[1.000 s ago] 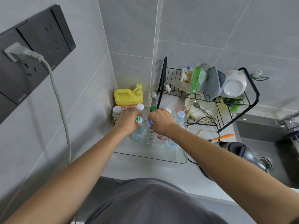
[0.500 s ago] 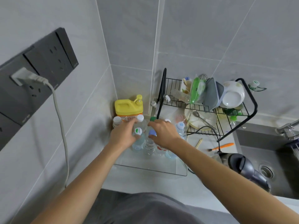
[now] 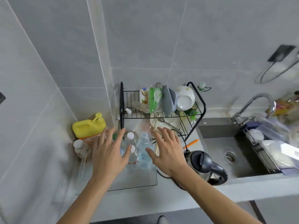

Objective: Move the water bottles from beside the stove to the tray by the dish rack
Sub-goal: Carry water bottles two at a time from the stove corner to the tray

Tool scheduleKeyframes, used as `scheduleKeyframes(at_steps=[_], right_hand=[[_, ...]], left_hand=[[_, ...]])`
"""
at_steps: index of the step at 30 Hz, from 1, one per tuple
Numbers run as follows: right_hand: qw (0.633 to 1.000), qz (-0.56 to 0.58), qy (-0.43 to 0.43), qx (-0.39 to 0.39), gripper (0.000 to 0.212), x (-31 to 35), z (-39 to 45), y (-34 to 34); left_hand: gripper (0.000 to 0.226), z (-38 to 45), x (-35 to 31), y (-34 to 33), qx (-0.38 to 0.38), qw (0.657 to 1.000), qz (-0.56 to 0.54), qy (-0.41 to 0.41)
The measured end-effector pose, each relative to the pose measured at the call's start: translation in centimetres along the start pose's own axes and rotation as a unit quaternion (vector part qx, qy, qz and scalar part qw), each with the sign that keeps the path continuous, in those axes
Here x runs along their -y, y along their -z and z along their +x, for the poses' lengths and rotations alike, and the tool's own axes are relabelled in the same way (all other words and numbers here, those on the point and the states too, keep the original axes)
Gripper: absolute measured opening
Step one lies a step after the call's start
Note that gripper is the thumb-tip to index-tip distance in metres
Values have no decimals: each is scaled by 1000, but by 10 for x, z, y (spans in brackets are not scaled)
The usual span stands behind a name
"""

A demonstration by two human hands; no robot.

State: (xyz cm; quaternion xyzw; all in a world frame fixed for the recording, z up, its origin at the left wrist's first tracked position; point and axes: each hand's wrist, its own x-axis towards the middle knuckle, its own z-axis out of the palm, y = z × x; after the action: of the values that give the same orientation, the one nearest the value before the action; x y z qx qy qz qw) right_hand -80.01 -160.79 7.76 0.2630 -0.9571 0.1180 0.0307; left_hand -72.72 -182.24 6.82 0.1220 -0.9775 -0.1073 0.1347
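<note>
Several bottles (image 3: 131, 148) stand upright, clustered at the far end of the clear tray (image 3: 145, 180) at lower centre of the frame, just in front of the dish rack (image 3: 161, 109). The left hand (image 3: 110, 152) and right hand (image 3: 168, 151) hover over them with fingers spread, holding nothing. This batch looks delivered; the stove is out of view, so whether more bottles wait there cannot be told.

No text, brand or number was legible. The orange label on the yellow jug (image 3: 88, 126) and the red band on one water bottle (image 3: 133, 156) carried print too blurred to be read.
</note>
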Motion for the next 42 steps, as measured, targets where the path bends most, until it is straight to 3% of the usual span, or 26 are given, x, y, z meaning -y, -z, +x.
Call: scheduleKeyframes(at_steps=[8,15,25,33,42], right_hand=[[972,24,-221,-77,73,-61,-94,49],[901,0,-412,-136,76,-117,-238,84],[766,-25,-608,-207,82,-202,-502,142],[673,-43,-699,-238,81,-244,-710,181],[572,-58,-774,-266,81,-325,-864,205]], left_hand=[[71,22,-116,-13,44,977,-41,-206],[71,-23,-270,-19,85,910,-83,-397],[75,-194,-514,-23,120,799,-129,-575],[75,-381,-692,-21,155,695,-173,-681],[74,-517,-855,-52,186,595,-196,-757]])
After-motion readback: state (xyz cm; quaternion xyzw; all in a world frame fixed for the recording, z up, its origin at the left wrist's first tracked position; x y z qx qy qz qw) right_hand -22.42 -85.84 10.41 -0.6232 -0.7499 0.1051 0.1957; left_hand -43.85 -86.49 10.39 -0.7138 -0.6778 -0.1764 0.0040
